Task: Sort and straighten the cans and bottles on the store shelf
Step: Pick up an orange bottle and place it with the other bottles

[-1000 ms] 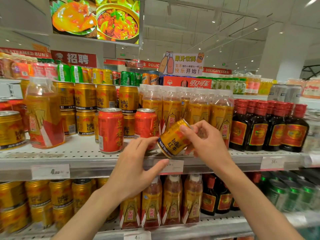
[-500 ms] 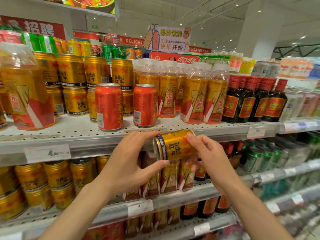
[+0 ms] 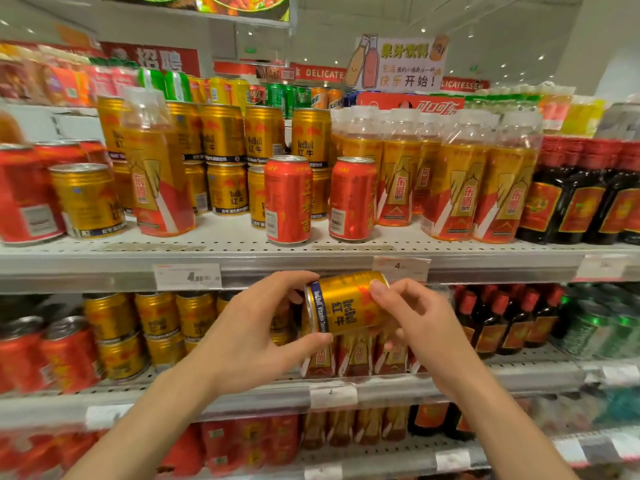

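Observation:
A gold Red Bull can [image 3: 343,304] lies sideways in the air in front of the shelf edge, held by both hands. My left hand [image 3: 252,336] pinches its left end between thumb and fingers. My right hand [image 3: 417,322] grips its right end. On the upper shelf [image 3: 221,249] two red cans [image 3: 287,199] [image 3: 351,199] stand upright in front of stacked gold cans [image 3: 225,157]. Orange-labelled bottles [image 3: 457,188] stand to their right. One more orange-labelled bottle [image 3: 157,174] stands apart at the left among cans.
Dark bottles with red caps [image 3: 581,192] fill the upper shelf's right end. The lower shelf [image 3: 519,372] holds gold cans [image 3: 156,327], red cans [image 3: 45,355], bottles and green cans [image 3: 602,330]. Price tags [image 3: 187,276] line the shelf edges.
Both hands have carried the gold can down from the upper shelf's front to below its edge, tipping it to lie sideways. The view has shifted up and left again.

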The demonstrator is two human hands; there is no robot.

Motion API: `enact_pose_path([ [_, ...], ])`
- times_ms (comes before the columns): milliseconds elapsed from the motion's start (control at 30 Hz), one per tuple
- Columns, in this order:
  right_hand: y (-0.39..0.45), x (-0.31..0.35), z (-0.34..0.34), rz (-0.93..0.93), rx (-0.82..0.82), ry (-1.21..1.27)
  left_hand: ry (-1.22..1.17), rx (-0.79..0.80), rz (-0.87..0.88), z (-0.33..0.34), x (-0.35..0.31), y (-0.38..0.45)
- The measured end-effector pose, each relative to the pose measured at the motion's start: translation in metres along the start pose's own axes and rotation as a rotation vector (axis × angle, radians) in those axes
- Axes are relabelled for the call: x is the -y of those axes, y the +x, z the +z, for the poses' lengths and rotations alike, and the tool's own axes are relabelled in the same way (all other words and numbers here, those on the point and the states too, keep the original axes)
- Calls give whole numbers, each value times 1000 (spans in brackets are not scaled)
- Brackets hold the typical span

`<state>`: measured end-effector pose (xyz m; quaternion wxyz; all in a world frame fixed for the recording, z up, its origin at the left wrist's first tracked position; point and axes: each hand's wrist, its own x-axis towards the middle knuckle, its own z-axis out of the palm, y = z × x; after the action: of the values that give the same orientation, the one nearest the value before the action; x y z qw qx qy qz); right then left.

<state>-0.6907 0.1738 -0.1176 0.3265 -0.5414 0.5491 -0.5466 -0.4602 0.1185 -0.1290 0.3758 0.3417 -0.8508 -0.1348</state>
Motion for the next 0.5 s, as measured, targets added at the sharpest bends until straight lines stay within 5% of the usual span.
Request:
enact_pose_path([
  [500, 28, 86, 173, -196, -46, -3, -128, -52, 45, -138, 98, -32],
])
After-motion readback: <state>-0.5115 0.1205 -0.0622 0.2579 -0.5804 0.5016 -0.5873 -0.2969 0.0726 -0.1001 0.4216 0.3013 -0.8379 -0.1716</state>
